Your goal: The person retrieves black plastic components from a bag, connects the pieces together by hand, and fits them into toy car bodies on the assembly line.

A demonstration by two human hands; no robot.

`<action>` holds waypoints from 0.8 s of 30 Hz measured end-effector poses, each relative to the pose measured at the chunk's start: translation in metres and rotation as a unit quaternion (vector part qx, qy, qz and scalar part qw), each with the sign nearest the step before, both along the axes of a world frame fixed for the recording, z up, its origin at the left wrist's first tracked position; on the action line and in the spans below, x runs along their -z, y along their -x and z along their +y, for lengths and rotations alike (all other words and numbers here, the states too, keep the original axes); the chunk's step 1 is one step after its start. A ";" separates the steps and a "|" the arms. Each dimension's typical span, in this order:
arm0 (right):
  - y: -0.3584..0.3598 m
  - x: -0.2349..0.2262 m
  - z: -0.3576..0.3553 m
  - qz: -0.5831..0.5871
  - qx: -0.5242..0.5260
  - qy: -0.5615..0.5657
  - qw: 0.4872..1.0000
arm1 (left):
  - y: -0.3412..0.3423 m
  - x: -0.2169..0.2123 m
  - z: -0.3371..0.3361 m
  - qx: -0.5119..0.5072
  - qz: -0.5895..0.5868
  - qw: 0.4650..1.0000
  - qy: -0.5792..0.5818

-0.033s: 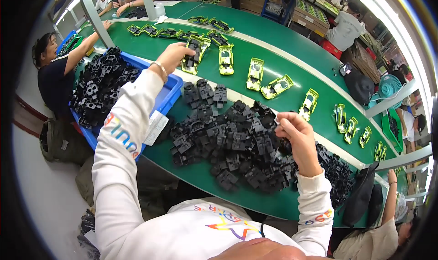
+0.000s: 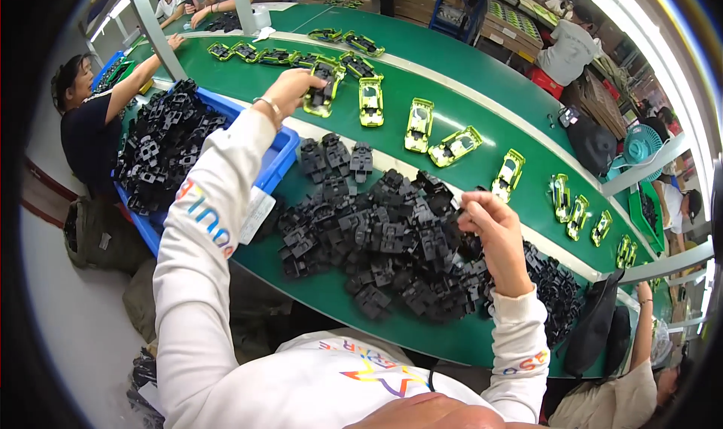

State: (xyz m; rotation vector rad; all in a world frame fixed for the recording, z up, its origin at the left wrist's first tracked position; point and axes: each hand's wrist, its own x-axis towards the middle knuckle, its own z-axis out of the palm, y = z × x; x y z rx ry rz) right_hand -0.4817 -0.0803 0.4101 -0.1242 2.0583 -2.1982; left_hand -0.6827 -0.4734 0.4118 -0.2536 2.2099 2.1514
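Observation:
My left hand (image 2: 289, 91) reaches out over the green conveyor, its fingers closed on a yellow-green toy car body (image 2: 327, 79) with a black part inside it. The fingertips lie on that black part; the thumb is mostly hidden. Over the right side of a pile of black plastic car parts (image 2: 384, 225), my right hand (image 2: 491, 222) has thumb and fingers pinched together. Whatever is between them is too small to make out. Further yellow-green car bodies (image 2: 370, 101) lie along the conveyor on both sides of my left hand.
A blue bin (image 2: 282, 154) full of black parts stands at the left, beside a metal post (image 2: 157, 30). Smaller black parts (image 2: 553, 297) and a black bag (image 2: 595, 327) lie at the right. Co-workers sit at the far left and lower right.
My left hand has shifted very slightly to the right with the car body. My right hand stays almost in place, its fingers still pinched.

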 end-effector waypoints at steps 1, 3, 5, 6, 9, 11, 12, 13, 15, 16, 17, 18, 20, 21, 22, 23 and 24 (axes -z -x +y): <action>-0.001 0.006 0.011 -0.010 0.014 0.007 1.000 | 0.018 0.003 0.016 -0.008 0.010 1.000 -0.025; -0.011 0.007 0.029 -0.024 0.059 0.009 0.998 | 0.061 0.011 0.047 -0.031 0.018 0.996 -0.084; -0.020 0.011 0.045 -0.037 0.088 0.028 0.995 | 0.115 0.030 0.072 -0.097 0.022 0.991 -0.085; -0.024 0.013 0.052 -0.043 0.098 0.044 0.993 | 0.139 0.038 0.083 -0.146 0.027 0.987 -0.054; -0.041 0.014 0.073 -0.048 0.132 0.063 0.988 | 0.193 0.058 0.111 -0.208 0.028 0.978 0.009; -0.055 0.019 0.096 -0.050 0.183 0.066 0.980 | 0.195 0.067 0.161 -0.203 0.016 0.968 0.145; -0.058 0.018 0.098 -0.047 0.175 0.069 0.981 | 0.207 0.074 0.150 -0.234 0.019 0.947 0.218; -0.064 0.020 0.103 -0.053 0.196 0.070 0.977 | 0.206 0.081 0.155 -0.231 0.016 0.948 0.220; -0.066 0.019 0.109 -0.062 0.221 0.078 0.970 | 0.205 0.091 0.157 -0.151 0.010 0.926 0.347; -0.065 0.020 0.113 -0.066 0.218 0.081 0.970 | 0.204 0.094 0.156 -0.152 0.007 0.924 0.351; -0.063 0.022 0.118 -0.057 0.217 0.080 0.971 | 0.202 0.097 0.154 -0.098 0.032 0.891 0.441; -0.064 0.024 0.125 -0.048 0.227 0.075 0.970 | 0.193 0.093 0.170 -0.032 0.060 0.851 0.521; -0.055 0.026 0.125 -0.045 0.222 0.082 0.971 | 0.183 0.078 0.161 -0.044 0.063 0.853 0.516; -0.047 0.027 0.119 -0.039 0.209 0.089 0.973 | 0.186 0.071 0.133 -0.049 0.083 0.853 0.512; -0.042 0.026 0.116 -0.034 0.200 0.092 0.975 | 0.185 0.068 0.113 -0.047 0.102 0.855 0.506; -0.045 0.026 0.122 -0.033 0.218 0.075 0.973 | 0.164 0.054 0.132 -0.075 0.126 0.852 0.503; -0.049 0.025 0.125 -0.037 0.232 0.071 0.969 | 0.136 0.027 0.136 -0.114 0.151 0.844 0.502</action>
